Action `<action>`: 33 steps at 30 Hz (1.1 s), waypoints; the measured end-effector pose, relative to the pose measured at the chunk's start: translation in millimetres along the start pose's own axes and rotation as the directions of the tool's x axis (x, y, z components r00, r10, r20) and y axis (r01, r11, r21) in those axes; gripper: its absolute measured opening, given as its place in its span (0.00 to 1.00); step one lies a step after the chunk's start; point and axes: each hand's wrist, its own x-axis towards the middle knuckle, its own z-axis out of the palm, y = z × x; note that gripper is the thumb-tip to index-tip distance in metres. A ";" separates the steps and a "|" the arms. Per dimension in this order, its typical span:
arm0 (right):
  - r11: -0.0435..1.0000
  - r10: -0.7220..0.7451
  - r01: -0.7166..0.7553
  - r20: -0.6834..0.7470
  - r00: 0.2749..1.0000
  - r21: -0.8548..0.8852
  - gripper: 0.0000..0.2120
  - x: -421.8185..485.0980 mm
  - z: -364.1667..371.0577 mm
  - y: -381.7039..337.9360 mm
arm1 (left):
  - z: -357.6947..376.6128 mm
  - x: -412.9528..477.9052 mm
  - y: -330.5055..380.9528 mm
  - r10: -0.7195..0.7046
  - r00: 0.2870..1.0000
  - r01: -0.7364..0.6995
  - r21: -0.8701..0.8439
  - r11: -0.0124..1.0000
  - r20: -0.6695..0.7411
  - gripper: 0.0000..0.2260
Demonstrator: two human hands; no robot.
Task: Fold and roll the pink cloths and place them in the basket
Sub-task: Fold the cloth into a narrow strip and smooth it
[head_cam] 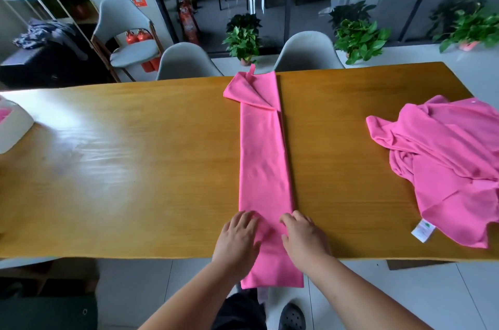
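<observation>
Our fingers (244,219) lay straight and loose on the folded cloth (264,162), curled round nothing. The left hand (237,238) pressed down over the strip's left edge and the right hand (305,239) over its right edge, both just inside the near rim of the bench (135,167). We judged this as a pinning hold: flat palms on both edges kept the layers from sliding apart and set the width for a roll.

The cloth ran as one long narrow strip straight across the bench, which suited rolling along its length. Its near end hung off the near rim below our wrists, so the roll had no tidy starting edge on the wood yet; that tail would probably need lifting up first. At the far end one corner was turned back in a slanted flap, and a small loop (252,69) stuck out past the far rim, near the chairs (307,51). That end looked unfinished to us and might make the roll lopsided.

A second, loose cloth (453,162) lay crumpled well to our right, its white label (423,231) showing, parked out of the way until its turn. The basket (13,130) sat at the far left edge of the view, well apart from our hands, with something pink inside. We took the folding as nearly done and the rolling as not yet begun.
</observation>
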 end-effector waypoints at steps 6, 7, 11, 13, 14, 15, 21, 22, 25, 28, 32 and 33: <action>0.990 0.095 -0.091 0.027 0.995 -0.110 0.24 52.4 -10.1 -18.0 | -13.2 51.4 -24.2 0.117 0.992 -0.120 0.060 0.991 0.049 0.31; 0.986 0.118 -0.113 0.033 0.992 -0.125 0.26 63.0 -11.8 -20.8 | -15.9 62.5 -29.8 0.128 0.991 -0.131 0.065 0.989 0.044 0.31; 0.963 0.207 -0.196 0.041 0.978 -0.183 0.28 108.2 -16.6 -31.1 | -25.6 110.9 -51.1 0.152 0.988 -0.154 0.053 0.987 0.034 0.31; 0.950 0.250 -0.236 0.046 0.967 -0.203 0.29 127.3 -20.1 -35.3 | -30.4 131.9 -57.7 0.175 0.984 -0.177 0.053 0.983 0.042 0.32; 0.944 0.266 -0.249 0.051 0.963 -0.215 0.31 137.9 -22.0 -38.2 | -33.1 143.3 -61.9 0.186 0.981 -0.188 0.052 0.981 0.046 0.31; 0.940 0.277 -0.259 0.055 0.959 -0.223 0.32 148.4 -24.0 -40.9 | -36.3 155.3 -66.0 0.193 0.980 -0.195 0.053 0.979 0.049 0.31; 0.912 0.356 -0.331 0.068 0.932 -0.241 0.36 212.3 -43.0 -53.9 | -57.5 225.9 -86.2 0.176 0.981 -0.181 0.058 0.982 0.084 0.30; 0.911 0.356 -0.331 0.066 0.932 -0.244 0.36 223.6 -46.0 -54.4 | -60.5 236.4 -88.2 0.169 0.982 -0.174 0.059 0.983 0.084 0.30; 0.916 0.334 -0.310 0.055 0.941 -0.255 0.37 261.9 -55.9 -54.9 | -65.5 272.3 -96.5 0.143 0.987 -0.148 0.060 0.987 0.078 0.31; 0.917 0.306 -0.297 -0.005 0.952 -0.266 0.35 304.5 -60.3 -55.0 | -67.1 312.2 -107.1 0.114 0.992 -0.117 0.065 0.991 0.053 0.30; 0.925 0.253 -0.285 -0.153 0.955 -0.253 0.29 355.7 -65.8 -52.0 | -76.6 361.2 -120.2 0.043 0.999 -0.043 0.046 0.998 0.018 0.29; 0.931 0.217 -0.259 -0.178 0.960 -0.257 0.27 366.7 -69.4 -51.0 | -80.5 372.9 -123.2 0.020 1.000 -0.020 0.035 0.999 0.006 0.28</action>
